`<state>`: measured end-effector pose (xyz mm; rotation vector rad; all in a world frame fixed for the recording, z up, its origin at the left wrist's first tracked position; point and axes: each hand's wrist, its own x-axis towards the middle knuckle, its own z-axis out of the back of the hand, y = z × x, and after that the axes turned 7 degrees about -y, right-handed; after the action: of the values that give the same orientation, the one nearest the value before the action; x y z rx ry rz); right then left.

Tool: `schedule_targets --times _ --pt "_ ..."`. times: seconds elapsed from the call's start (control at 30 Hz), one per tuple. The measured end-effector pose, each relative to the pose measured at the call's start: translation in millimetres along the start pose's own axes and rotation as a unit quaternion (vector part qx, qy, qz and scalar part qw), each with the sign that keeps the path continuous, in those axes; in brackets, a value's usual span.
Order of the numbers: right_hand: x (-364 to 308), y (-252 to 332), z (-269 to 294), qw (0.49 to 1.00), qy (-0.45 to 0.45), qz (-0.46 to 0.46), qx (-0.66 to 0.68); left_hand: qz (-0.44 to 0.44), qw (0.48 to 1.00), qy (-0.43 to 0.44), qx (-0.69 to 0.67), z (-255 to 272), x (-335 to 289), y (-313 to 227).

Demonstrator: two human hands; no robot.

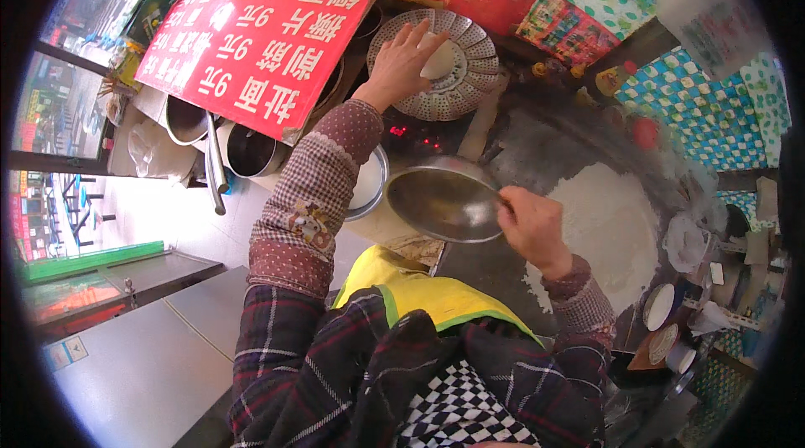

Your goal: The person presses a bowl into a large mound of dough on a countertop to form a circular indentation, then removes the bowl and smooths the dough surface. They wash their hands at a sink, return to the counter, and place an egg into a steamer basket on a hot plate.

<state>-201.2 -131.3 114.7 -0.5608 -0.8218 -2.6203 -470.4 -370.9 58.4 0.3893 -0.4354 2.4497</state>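
My left hand reaches over a folding metal steamer basket with perforated petals. Its fingers are spread beside a round white piece, perhaps dough, inside the basket; whether they touch it I cannot tell. Gripped by its rim in my right hand is a shiny metal bowl, tilted so that its hollow shows. Partly behind my left sleeve stands another metal bowl with something white in it. Between basket and held bowl lies a dark cooker panel with red lit digits.
White flour covers much of the dark worktop on the right. A large red sign leans over several pots, including a long-handled pan, at left. Small dishes and a plastic bag sit at the right edge.
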Motion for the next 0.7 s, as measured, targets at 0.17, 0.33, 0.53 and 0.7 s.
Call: schedule_targets --times 0.17,0.33,0.53,0.7 --pt "7 3 -25 0.996 0.070 -0.037 0.042 -0.020 0.996 0.081 0.004 -9 16 5" --pt "18 -2 -26 0.989 0.102 -0.083 0.065 -0.005 0.997 0.047 -0.054 -12 21 10" --pt "45 -18 25 0.979 0.024 -0.173 0.100 0.019 0.990 0.021 -0.136 -13 22 22" --pt "74 -46 52 0.942 -0.128 -0.291 0.110 -0.004 0.988 -0.013 -0.153 -11 18 17"
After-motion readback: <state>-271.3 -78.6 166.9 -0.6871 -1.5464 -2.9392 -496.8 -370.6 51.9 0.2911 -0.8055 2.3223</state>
